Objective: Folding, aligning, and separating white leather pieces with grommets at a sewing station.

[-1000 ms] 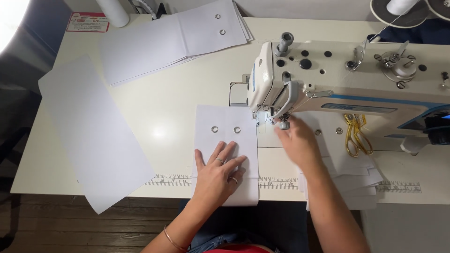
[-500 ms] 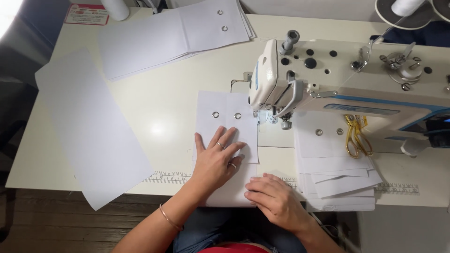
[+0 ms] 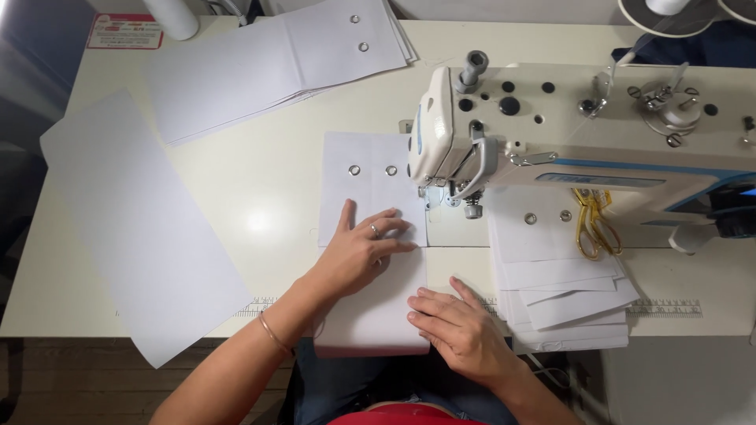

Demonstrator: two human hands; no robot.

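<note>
A white fabric panel point(image 3: 370, 169) with two metal eyelets lies on the table in front of a white sewing machine point(image 3: 567, 130), its right edge near the needle. My left hand point(image 3: 364, 250) presses flat on the middle of the panel, fingers spread and pointing toward the needle. My right hand point(image 3: 457, 329) rests flat on the panel's lower right corner at the table's front edge. Neither hand grips anything.
A stack of white panels point(image 3: 563, 287) lies under the machine arm at right, with gold scissors point(image 3: 592, 224) on it. Another stack with eyelets point(image 3: 276, 67) sits at the back. A long white sheet point(image 3: 142, 224) lies at left. A ruler strip runs along the front edge.
My right hand came away from the needle area and dropped to the panel's lower right corner. The panel has shifted a little farther under the machine; my left hand stays flat on it.
</note>
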